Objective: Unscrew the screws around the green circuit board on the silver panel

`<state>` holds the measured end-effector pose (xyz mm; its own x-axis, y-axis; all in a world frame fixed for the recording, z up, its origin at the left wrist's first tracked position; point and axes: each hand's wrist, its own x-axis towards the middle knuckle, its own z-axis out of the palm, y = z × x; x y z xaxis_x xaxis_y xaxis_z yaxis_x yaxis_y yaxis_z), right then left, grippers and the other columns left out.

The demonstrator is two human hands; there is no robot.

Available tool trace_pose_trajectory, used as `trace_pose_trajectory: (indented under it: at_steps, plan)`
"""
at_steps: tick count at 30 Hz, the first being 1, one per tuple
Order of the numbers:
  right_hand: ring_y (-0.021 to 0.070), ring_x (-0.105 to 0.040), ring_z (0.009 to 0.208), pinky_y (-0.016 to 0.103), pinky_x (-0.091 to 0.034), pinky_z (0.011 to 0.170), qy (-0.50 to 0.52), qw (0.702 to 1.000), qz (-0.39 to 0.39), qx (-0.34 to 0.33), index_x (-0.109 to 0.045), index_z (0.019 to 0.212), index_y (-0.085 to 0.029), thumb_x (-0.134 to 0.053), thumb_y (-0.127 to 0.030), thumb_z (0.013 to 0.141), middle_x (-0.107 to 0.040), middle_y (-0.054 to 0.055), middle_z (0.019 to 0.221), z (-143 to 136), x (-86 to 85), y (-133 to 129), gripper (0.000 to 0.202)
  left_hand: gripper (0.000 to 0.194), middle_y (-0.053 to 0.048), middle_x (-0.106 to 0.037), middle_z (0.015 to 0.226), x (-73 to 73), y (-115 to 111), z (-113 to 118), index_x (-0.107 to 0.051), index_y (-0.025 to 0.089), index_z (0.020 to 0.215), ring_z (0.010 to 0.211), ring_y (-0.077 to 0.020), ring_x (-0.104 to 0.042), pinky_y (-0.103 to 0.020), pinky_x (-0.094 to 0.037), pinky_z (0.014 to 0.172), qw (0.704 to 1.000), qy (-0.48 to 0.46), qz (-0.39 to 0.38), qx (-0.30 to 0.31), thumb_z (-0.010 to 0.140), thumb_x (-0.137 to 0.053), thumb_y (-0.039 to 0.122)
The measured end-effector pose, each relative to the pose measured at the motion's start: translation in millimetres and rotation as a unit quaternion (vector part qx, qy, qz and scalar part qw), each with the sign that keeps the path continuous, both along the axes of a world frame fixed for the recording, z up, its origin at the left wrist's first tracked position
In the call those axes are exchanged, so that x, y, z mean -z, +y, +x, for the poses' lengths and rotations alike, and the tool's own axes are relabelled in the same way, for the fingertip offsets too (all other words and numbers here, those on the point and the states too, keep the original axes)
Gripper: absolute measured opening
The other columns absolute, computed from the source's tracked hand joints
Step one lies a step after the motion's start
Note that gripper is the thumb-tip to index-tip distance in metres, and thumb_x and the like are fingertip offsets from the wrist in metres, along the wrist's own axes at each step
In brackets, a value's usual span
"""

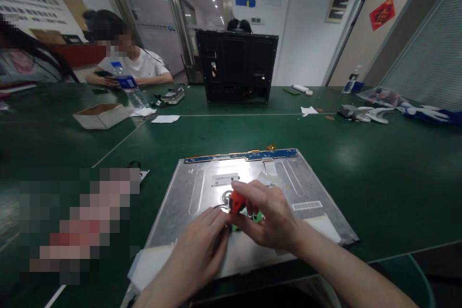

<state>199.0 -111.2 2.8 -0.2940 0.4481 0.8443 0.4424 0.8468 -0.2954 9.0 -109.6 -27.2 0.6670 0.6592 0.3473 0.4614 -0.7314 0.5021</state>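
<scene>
A silvery metal display panel (173, 197) lies on the green table, with a blue circuit strip (216, 157) along its far edge. My right hand (269, 211) has its fingers wrapped round a red and black tool (237, 201), held over the panel's middle. Under the fingers, part of a green circuit board (258, 216) shows. My left hand (202, 240) rests on the panel just left of the board, fingers pressed together by some dark wires; what they hold, if anything, is hidden. The tool's tip is hidden too.
Across the green table (361, 163) stands a black display frame (236, 67), a person behind it. At the far left are an open box (101, 116), a water bottle (128, 86) and two seated people. Gloves (375, 114) lie at the right.
</scene>
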Motion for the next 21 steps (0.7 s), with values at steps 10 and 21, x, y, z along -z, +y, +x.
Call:
trace_pose_trajectory:
  at_steps: [10, 21]
  plan:
    - [0.0107, -0.054, 0.055, 0.021, -0.046, 0.044, 0.013, 1.000, -0.002, 0.000, -0.031, 0.136, -0.018, -0.051, -0.017, 0.087, -0.065, 0.003, 0.086, -2, 2.0, -1, 0.053, 0.021, -0.007, -0.062, 0.087, -1.0, 0, 1, -0.056, 0.020, 0.093, 0.077, -0.0203, -0.060, -0.032, -0.050, 0.066, 1.000, 0.010, 0.015, -0.005, 0.088, -0.038, 0.010]
    - [0.0095, -0.053, 0.054, 0.020, -0.046, 0.045, 0.025, 0.999, -0.013, -0.016, -0.033, 0.135, -0.019, -0.053, -0.017, 0.088, -0.066, 0.004, 0.089, -4, 0.5, -1, 0.052, 0.014, -0.003, -0.059, 0.084, -16.7, -11, 3, -0.050, 0.021, 0.096, 0.076, -0.0207, -0.057, -0.034, -0.048, 0.066, 0.972, -0.078, 0.201, -0.094, 0.085, -0.057, 0.018]
